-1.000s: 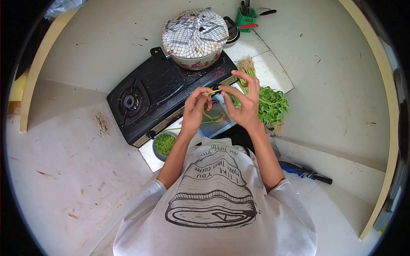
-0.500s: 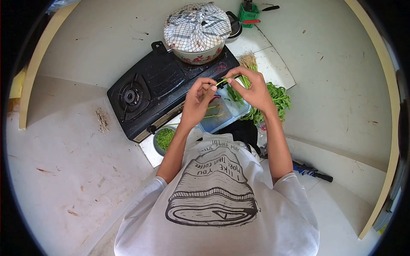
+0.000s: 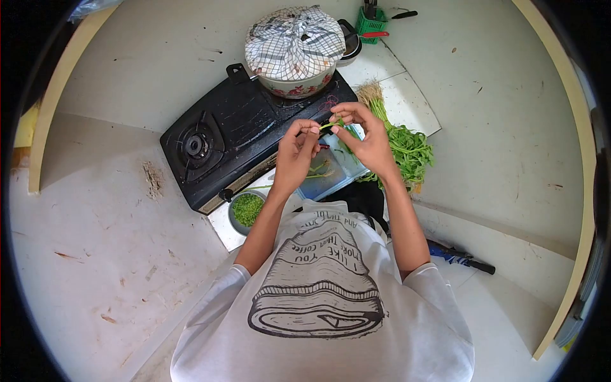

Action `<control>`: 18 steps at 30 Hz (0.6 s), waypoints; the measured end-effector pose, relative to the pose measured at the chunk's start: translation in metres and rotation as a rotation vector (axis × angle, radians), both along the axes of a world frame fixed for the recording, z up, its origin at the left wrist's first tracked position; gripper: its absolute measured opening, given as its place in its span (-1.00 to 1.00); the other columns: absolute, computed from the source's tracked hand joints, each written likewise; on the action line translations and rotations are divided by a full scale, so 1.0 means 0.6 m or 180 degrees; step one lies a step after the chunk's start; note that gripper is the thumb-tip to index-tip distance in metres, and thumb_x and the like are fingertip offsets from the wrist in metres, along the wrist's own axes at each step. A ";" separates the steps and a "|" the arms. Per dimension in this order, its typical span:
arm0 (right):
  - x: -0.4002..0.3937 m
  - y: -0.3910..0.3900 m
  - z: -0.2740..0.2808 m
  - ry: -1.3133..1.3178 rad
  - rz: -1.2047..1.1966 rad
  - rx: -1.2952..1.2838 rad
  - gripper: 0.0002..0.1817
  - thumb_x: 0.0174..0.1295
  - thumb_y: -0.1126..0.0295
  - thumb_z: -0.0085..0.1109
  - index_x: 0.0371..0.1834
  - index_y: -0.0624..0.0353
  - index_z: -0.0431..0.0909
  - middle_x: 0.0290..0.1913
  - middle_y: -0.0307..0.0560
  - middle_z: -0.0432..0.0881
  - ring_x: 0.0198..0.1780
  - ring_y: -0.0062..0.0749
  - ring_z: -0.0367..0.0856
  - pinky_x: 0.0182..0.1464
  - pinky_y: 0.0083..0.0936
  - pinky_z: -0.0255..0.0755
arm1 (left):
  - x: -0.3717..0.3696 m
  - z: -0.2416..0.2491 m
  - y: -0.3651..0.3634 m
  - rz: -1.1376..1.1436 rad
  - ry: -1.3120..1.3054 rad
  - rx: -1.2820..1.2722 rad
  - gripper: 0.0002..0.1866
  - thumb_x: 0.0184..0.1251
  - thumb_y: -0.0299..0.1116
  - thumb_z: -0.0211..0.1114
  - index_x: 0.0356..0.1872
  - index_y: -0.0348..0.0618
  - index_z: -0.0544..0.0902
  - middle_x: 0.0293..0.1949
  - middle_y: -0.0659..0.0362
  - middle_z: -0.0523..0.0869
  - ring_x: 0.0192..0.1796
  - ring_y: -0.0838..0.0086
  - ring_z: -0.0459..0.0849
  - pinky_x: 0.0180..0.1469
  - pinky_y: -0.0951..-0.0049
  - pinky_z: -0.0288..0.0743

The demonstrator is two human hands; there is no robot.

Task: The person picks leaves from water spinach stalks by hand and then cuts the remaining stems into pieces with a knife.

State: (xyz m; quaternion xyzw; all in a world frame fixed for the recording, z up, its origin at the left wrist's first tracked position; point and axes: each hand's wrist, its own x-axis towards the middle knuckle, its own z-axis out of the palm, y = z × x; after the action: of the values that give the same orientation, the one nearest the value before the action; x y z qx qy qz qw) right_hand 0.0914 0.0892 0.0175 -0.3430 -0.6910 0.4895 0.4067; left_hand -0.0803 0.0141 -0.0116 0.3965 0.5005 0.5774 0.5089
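Observation:
My left hand pinches one end of a thin green stem between thumb and fingertips, above the front edge of the stove. My right hand has its thumb and fingers closed round the leafy end of that stem. Below both hands lies a translucent blue plastic container with cut stems and leaves in it. A small red object shows beside my left fingers; what it is I cannot make out. To the right of my right hand rests a bunch of leafy greens with pale roots.
A grey bowl of chopped greens stands by my left forearm. The black gas stove carries a cloth-covered pot. A green basket with utensils sits at the back, and a folded blue umbrella lies at right.
My right hand has shifted slightly left and its upper fingers have lifted and spread. The leafy end of the stem now shows between its fingers. My left hand has barely moved.

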 end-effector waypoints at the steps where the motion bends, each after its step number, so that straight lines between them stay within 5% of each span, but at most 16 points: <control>1: 0.000 -0.002 -0.003 0.0001 -0.0011 -0.0007 -0.63 0.26 0.61 0.40 0.14 0.23 0.66 -0.04 -0.11 0.77 0.00 -0.45 0.72 0.13 -0.46 0.55 | 0.001 0.001 0.000 0.0000 -0.0003 -0.0051 -0.86 0.67 -0.37 0.22 0.03 -0.22 0.60 -0.31 0.31 0.58 -0.33 0.71 0.51 -0.32 0.61 0.37; 15: -0.003 -0.009 -0.011 0.0184 -0.0023 -0.0180 -0.62 0.32 0.65 0.32 0.19 0.23 0.59 -0.09 -0.22 0.69 0.00 -0.58 0.63 0.17 -0.54 0.46 | 0.007 0.006 0.006 -0.0003 0.0639 0.0322 -0.87 0.57 -0.45 0.35 0.00 -0.20 0.62 -0.18 0.33 0.60 -0.29 0.73 0.51 -0.30 0.63 0.37; 18: -0.013 -0.015 -0.030 0.0499 -0.0117 -0.0237 -0.58 0.32 0.66 0.31 0.24 0.22 0.55 -0.13 -0.20 0.71 -0.05 -0.56 0.65 0.10 -0.51 0.48 | 0.007 0.002 0.006 0.0057 0.0234 0.0261 -0.89 0.58 -0.43 0.34 -0.01 -0.20 0.65 -0.18 0.33 0.61 -0.28 0.72 0.53 -0.30 0.63 0.38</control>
State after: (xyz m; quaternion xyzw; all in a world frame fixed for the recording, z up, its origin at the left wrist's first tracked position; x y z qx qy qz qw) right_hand 0.0838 0.0804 -0.0005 -0.3312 -0.6319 0.5326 0.4554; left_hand -0.0764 0.0179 -0.0105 0.4334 0.4983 0.5870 0.4683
